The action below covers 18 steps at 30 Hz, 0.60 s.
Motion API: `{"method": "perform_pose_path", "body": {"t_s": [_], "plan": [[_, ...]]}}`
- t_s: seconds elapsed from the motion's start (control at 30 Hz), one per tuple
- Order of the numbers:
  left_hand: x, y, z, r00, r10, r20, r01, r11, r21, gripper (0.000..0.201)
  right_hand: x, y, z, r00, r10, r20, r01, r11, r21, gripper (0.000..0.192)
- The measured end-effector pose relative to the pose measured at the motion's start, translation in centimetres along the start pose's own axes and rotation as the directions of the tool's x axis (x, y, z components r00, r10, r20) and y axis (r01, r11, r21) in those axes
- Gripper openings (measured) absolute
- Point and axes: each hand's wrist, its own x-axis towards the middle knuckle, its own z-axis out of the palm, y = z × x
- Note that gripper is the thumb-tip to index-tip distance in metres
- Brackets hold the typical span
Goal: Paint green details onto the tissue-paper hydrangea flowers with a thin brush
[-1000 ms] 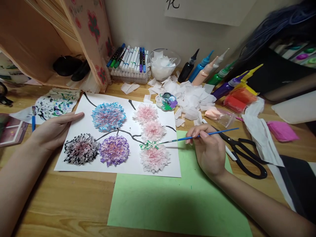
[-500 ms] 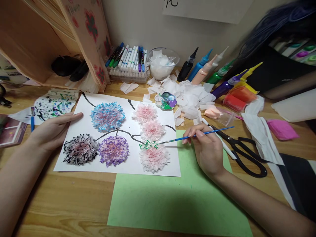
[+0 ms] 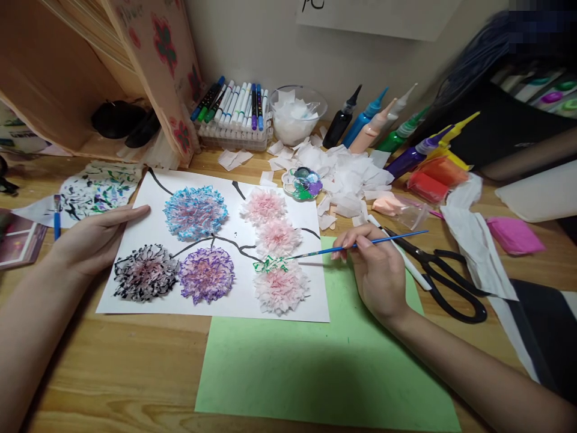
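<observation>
Since the earlier frames little has changed: the right hand (image 3: 377,273) still pinches the blue paintbrush (image 3: 360,245), tip at the green-edged pink tissue flower (image 3: 279,281). The left hand (image 3: 97,237) lies flat and open, holding nothing, on the white sheet (image 3: 234,304). The wooden desk (image 3: 112,373) meets a pale wall; a clear bowl (image 3: 298,114) holds white tissue scraps.

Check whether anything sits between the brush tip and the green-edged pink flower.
Nothing visible does: the paintbrush in the right hand points at the green-edged flower, with only bare white paper under its tip.
</observation>
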Motion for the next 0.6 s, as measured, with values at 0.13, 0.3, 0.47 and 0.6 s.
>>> {"method": "perform_pose_path", "body": {"t_s": [0.13,0.3,0.47,0.6], "plan": [[0.05,-0.07,-0.06,1.000,-0.002,0.030,0.001,1.000,0.030,0.033,-0.23,0.07,0.05,0.999,-0.038,0.036,0.039,0.999,-0.023,0.017],[0.04,-0.10,-0.06,0.999,-0.010,0.034,0.008,0.999,0.039,0.034,-0.46,0.11,0.02,0.996,-0.086,0.013,0.086,0.995,-0.057,0.018],[-0.06,-0.03,0.06,1.000,0.009,0.017,-0.009,1.000,0.021,0.034,-0.54,0.06,-0.11,0.990,-0.138,0.022,0.139,0.988,-0.063,0.019],[0.05,-0.04,0.00,1.000,0.012,0.023,-0.012,1.000,0.019,0.034,-0.76,0.18,-0.04,0.982,-0.175,0.077,0.181,0.979,-0.090,0.019]]}}
